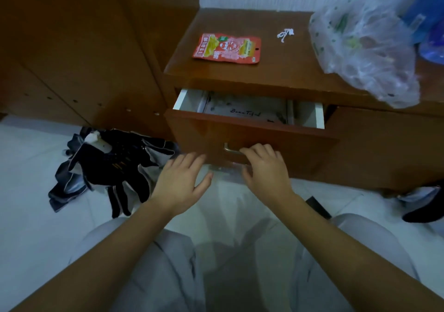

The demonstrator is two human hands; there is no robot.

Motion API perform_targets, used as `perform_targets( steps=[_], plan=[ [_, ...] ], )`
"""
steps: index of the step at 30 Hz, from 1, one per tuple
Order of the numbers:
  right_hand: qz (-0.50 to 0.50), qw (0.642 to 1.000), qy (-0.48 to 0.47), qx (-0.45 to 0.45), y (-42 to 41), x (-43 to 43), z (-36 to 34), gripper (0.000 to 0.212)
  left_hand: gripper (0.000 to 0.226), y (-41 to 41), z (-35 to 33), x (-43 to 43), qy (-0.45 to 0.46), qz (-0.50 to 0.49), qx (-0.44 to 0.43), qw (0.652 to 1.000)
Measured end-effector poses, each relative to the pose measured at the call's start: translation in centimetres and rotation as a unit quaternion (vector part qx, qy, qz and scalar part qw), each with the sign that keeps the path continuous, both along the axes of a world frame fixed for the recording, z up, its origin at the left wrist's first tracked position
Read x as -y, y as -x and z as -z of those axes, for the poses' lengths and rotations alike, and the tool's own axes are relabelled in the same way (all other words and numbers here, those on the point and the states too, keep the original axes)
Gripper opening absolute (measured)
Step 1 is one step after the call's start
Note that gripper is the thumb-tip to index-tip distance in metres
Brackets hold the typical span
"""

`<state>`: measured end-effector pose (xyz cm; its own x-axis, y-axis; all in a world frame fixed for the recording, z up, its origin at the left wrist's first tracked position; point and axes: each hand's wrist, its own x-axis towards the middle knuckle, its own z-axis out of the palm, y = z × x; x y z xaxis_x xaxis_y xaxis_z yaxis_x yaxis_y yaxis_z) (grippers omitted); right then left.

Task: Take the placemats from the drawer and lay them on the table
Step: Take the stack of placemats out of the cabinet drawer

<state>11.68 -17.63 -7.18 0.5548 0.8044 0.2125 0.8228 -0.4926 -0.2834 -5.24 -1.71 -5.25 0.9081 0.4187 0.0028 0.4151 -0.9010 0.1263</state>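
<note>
The top drawer (240, 134) of a brown wooden cabinet stands partly pulled out. Inside it lie pale placemats (245, 110) with dark printed writing, flat and partly hidden under the cabinet top. My right hand (264, 167) has its fingers curled over the metal drawer handle (231, 150). Left of the handle, my left hand (182, 184) hovers just before the drawer front, its fingers straight and holding nothing.
On the cabinet top (276, 59) lie a red snack packet (227, 47), a small white scrap (286, 34) and a clear plastic bag (362, 52). Dark clothing (113, 167) is heaped on the white floor at the left. A dark shoe (425, 206) sits at the right.
</note>
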Motion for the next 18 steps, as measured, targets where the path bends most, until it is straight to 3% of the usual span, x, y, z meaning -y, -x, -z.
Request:
perform_targets(
  steps=[6, 11, 18],
  plan=[
    [-0.042, 0.999, 0.029, -0.005, 5.2, 4.2, -0.1, 0.044, 0.058, 3.1, -1.8, 2.3, 0.000, 0.000, 0.019, 1.000],
    [-0.064, 0.996, 0.055, -0.024, 7.1, 5.8, -1.6, 0.053, 0.055, 4.3, -3.9, 3.8, -0.024, 0.024, 0.092, 0.995],
    [-0.067, 0.996, -0.053, 0.002, 6.1, 5.2, -6.8, 0.047, 0.047, 2.1, -6.0, 2.9, -0.060, 0.043, 0.127, 0.989]
  ],
)
